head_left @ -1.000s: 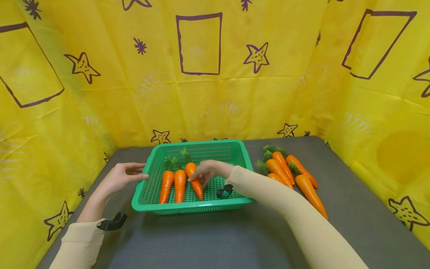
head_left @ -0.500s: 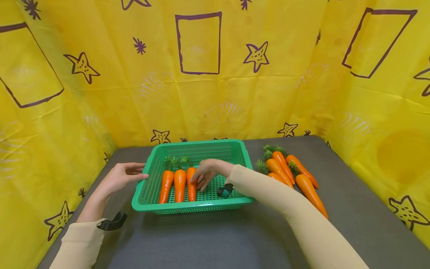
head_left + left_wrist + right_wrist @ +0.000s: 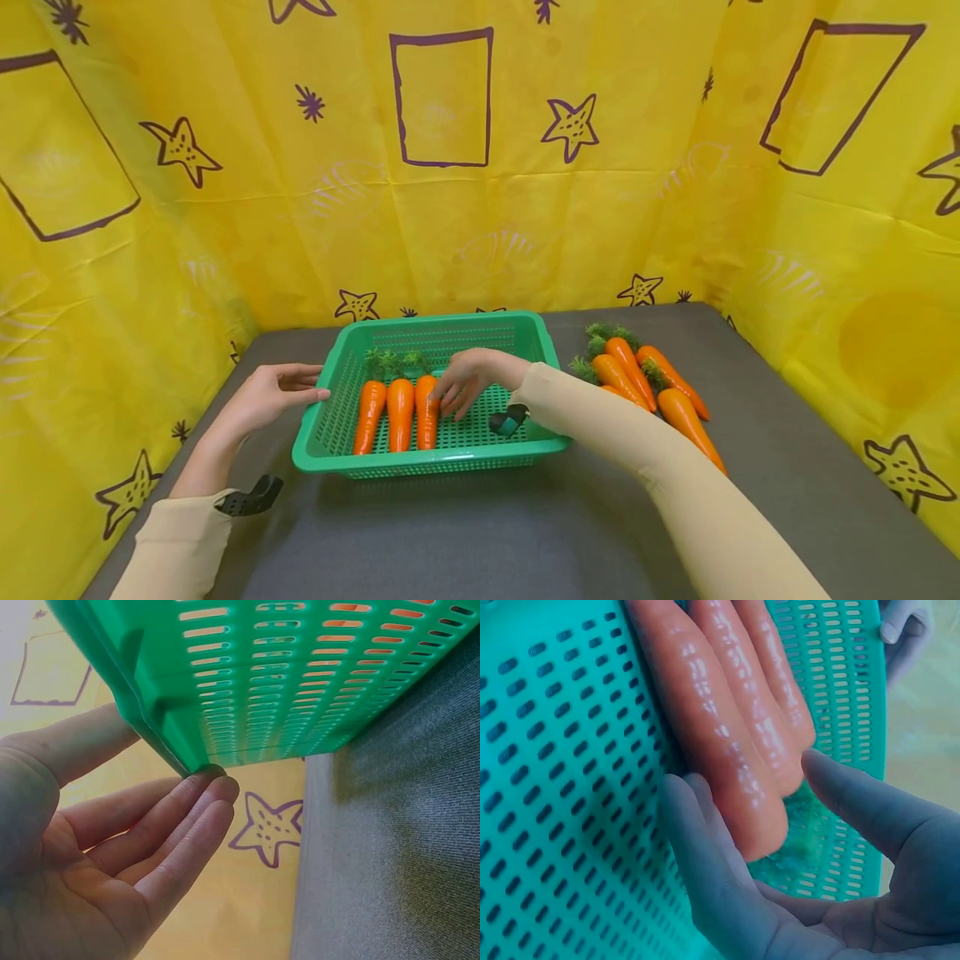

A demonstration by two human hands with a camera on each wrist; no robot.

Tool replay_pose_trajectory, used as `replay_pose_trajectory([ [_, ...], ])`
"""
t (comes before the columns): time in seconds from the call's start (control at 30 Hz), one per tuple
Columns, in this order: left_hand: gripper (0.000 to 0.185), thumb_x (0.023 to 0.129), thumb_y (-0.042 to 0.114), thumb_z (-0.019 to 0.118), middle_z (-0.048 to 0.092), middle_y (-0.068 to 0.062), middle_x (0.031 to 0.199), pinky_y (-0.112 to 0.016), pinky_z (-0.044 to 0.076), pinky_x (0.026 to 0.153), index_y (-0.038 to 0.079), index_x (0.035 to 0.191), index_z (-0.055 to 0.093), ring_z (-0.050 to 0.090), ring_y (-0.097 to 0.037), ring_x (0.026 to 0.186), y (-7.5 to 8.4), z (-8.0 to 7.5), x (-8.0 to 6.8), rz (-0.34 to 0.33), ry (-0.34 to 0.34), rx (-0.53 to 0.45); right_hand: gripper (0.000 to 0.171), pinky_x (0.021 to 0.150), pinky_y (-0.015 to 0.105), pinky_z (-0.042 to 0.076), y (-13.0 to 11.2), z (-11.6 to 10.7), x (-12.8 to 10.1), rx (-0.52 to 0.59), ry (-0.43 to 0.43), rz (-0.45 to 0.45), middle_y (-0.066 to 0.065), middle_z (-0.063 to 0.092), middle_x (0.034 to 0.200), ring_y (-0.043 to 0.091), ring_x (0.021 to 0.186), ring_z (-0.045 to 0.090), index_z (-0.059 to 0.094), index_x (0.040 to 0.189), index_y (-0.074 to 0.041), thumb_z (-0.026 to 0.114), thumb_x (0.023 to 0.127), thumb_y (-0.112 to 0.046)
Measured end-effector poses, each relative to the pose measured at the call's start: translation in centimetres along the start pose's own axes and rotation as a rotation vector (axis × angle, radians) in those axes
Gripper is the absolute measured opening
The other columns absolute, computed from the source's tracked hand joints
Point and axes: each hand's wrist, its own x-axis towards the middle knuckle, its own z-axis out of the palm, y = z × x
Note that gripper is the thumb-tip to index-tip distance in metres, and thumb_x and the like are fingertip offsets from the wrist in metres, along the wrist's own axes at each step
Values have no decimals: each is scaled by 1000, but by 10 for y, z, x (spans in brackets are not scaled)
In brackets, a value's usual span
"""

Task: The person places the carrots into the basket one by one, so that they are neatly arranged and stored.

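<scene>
Inside a green perforated plastic basket [image 3: 442,455] lie three orange carrots side by side: the left carrot [image 3: 369,418], the middle carrot [image 3: 401,415] and the right carrot [image 3: 426,421]. Their feathery green tops [image 3: 385,362] point to the back. My right hand [image 3: 471,379] hovers beside the right carrot, thumb and fingers spread apart around its thick end in the right wrist view. At the basket's left side, my left hand [image 3: 268,398] holds the rim, thumb over it and fingertips against the outside, as the left wrist view shows [image 3: 142,847].
To the basket's right, several more carrots [image 3: 682,417] lie in a loose pile on the dark grey tabletop [image 3: 420,533], partly hidden by my right sleeve [image 3: 637,450]. A yellow curtain [image 3: 450,225] with starfish drawings encloses the back and sides.
The right carrot has swung from slanted to straight alongside the middle one, pushed left by my right hand. The fingers have since come away from it slightly. My left hand stays at the rim.
</scene>
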Motion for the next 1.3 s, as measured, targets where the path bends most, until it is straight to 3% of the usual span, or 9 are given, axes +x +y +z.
replay_pose_trajectory([
  [0.1,64,84,42,71,65,-20,117,-46,53,85,2,131,56,65,-31,103,0,1,0,-5,1,4,101,95,51,48,0,-5,-6,26,15,-6,30,56,122,42,118,55,-17,151,-13,63,89,-3],
  [0.23,64,83,43,71,65,-19,117,-47,52,87,3,131,56,64,-32,104,-1,1,0,-16,5,3,77,95,48,49,-1,-14,-17,-34,4,-48,29,53,128,40,121,54,14,150,-1,62,91,-8],
  [0.33,64,84,42,71,65,-19,117,-48,52,87,3,131,56,64,-32,104,-1,1,0,-15,3,-2,52,93,45,51,0,-23,-27,-103,-9,-92,28,53,131,37,121,54,42,137,5,62,92,-14],
  [0.47,64,84,43,70,66,-19,117,-49,51,88,3,131,56,64,-31,104,0,2,0,-18,2,-3,45,93,44,51,2,-36,-42,-157,-11,-162,26,54,132,34,119,56,53,130,3,63,93,-20],
  [0.9,64,83,44,70,65,-17,119,-50,50,89,6,133,56,65,-25,103,-4,1,-1,-20,-4,6,48,98,42,48,13,-79,-96,-136,41,-290,17,55,133,30,123,55,46,137,0,59,95,-21],
  [1.3,64,84,44,70,65,-18,119,-51,50,90,5,133,55,64,-30,106,-3,2,0,-17,-6,6,52,103,47,42,39,-125,-131,-120,121,-339,25,41,144,34,129,48,37,143,2,53,98,-20],
])
